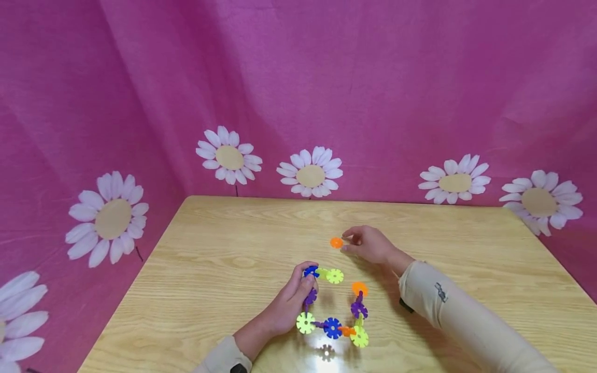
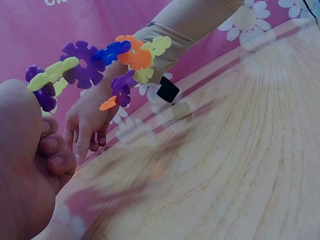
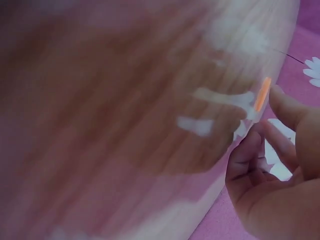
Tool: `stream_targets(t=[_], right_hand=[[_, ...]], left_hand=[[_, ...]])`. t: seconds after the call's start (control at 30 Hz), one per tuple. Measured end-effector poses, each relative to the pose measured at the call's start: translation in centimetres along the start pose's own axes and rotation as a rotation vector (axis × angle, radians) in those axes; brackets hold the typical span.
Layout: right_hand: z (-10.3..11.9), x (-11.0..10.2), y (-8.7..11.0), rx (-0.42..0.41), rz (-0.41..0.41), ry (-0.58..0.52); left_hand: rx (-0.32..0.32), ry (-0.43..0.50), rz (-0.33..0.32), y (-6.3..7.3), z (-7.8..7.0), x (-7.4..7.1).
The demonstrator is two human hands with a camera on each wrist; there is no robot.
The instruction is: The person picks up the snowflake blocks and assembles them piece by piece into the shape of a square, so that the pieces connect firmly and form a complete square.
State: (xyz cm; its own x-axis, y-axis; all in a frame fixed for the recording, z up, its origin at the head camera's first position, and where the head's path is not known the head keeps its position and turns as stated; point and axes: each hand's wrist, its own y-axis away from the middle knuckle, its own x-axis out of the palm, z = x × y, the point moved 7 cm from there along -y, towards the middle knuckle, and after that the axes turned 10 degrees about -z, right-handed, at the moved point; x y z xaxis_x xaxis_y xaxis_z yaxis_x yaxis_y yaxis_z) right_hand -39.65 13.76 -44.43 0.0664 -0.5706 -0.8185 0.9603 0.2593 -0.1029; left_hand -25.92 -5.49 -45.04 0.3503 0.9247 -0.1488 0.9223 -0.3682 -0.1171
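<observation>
My left hand [image 1: 291, 303] grips a chain of flower-shaped interlocking discs [image 1: 332, 328] at its upper left end, with the thumb over a blue disc [image 1: 311, 272]. The chain bends in an open square of purple, blue, yellow-green and orange discs, held above the table. In the left wrist view, a purple disc [image 2: 83, 65] and several others stick out beyond the hand. Farther back, my right hand [image 1: 372, 244] reaches low to a loose orange disc [image 1: 336, 242] lying on the table. Its thumb and fingertips are at the disc's near edge, seen edge-on in the right wrist view.
The wooden table [image 1: 224, 259] is glossy and reflects the chain and a bright light near its front. A pink curtain [image 1: 373, 77] printed with white daisies hangs behind and at the left side. Dark bands [image 1: 239, 368] show at the wrists.
</observation>
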Motion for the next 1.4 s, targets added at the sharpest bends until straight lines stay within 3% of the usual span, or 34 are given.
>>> stream_targets(t=[0.2, 0.5, 0.63, 0.77, 0.93, 1.03, 1.23, 1.4], right_hand=[[1.1, 0.4, -0.9, -0.098, 0.014, 0.061], [1.1, 0.6, -1.2, -0.057, 0.013, 0.017], [0.8, 0.2, -1.2, -0.002, -0.003, -0.024], [0.3, 0.1, -1.1, 0.060, 0.016, -0.145], [-0.5, 0.0, 0.2, 0.177, 0.059, -0.459], [-0.8, -0.3, 1.7, 0.239, 0.085, -0.583], [0.0, -0.9, 3.8, 0.265, 0.117, -0.680], [1.0, -1.8, 5.0, 0.242, 0.121, -0.674]], left_hand=[[-0.005, 0.012, 0.004, 0.0, 0.2, 0.0], [0.048, 0.029, 0.007, 0.0, 0.1, 0.1], [0.026, 0.024, 0.006, 0.0, 0.1, 0.0], [-0.004, 0.012, -0.008, 0.0, 0.1, -0.2], [-0.015, 0.008, -0.009, 0.0, 0.1, -0.1], [-0.013, 0.010, -0.009, 0.0, 0.1, 0.0], [-0.026, 0.002, -0.038, 0.0, 0.3, -0.4], [-0.019, 0.013, -0.039, 0.0, 0.1, -0.5]])
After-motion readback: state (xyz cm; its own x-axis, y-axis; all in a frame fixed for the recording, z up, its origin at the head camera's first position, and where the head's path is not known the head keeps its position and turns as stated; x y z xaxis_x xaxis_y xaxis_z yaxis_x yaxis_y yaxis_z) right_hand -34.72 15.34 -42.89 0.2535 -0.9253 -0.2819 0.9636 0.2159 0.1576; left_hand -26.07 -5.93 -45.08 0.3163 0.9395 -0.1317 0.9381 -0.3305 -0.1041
